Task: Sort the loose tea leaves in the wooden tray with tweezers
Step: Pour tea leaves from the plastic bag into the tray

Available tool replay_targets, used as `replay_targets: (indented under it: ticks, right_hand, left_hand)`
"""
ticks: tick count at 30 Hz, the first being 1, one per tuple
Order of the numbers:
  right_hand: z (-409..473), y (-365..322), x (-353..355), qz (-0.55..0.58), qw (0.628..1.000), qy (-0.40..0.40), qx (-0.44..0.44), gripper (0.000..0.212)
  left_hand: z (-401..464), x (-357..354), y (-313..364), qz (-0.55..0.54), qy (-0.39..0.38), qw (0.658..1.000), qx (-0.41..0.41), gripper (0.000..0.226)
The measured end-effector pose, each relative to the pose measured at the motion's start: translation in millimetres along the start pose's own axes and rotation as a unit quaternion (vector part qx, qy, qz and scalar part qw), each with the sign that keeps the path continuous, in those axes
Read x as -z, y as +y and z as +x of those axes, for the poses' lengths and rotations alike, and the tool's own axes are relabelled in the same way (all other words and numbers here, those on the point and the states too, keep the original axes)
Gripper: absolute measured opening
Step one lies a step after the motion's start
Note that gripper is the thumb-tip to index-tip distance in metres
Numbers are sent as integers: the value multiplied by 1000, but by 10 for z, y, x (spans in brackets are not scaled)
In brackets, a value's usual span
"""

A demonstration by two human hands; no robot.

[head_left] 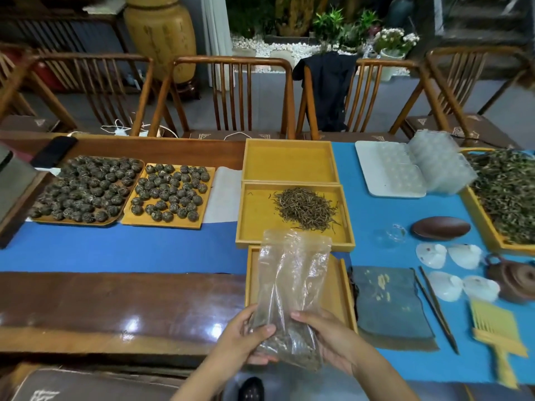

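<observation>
A long wooden desk [115, 302] with a blue cloth runs before a row of chairs. The loose tea leaves [305, 208] lie heaped in the middle wooden tray [254, 215]. Near the front edge, left hand [246, 340] and right hand [327, 337] both grip a crinkled plastic bag [292, 285]. The tweezers [437, 311] lie to the right. The leaves look light, dry and brittle: I would pinch single strands gently mid-length.

Left hand [249, 334]: bare, no glove, no ring or other jewellery visible; thumbnail short and unpainted.
Right hand [327, 340]: bare, no glove, no ring visible.
Left forearm [202, 377]: uncovered as far as the lower frame edge; no sleeve, watch or band in view.
Right forearm [385, 377]: uncovered as far as the lower frame edge; no sleeve, watch or band in view.
</observation>
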State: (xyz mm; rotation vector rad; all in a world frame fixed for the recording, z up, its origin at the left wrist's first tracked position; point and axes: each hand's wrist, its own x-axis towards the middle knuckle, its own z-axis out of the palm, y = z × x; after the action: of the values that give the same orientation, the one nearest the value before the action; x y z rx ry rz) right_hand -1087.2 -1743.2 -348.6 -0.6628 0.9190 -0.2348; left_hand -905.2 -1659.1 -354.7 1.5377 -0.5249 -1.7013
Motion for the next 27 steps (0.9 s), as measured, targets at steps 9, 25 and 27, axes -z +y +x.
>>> replay_targets:
  ticks: [9, 25, 27]
  right_hand:
    - [-233, 385, 138, -74, 993, 95, 15, 70]
    - [-501, 345, 293, -198, 969, 145, 23, 42]
    - [-496, 349, 284, -193, 970, 147, 11, 46]
  left_hand:
    - [-75, -324, -244, -28, 67, 997, -17, 51]
    - [-337, -655, -291, -50, 97, 992, 58, 38]
    - [-340, -634, -270, -50, 100, 991, 73, 38]
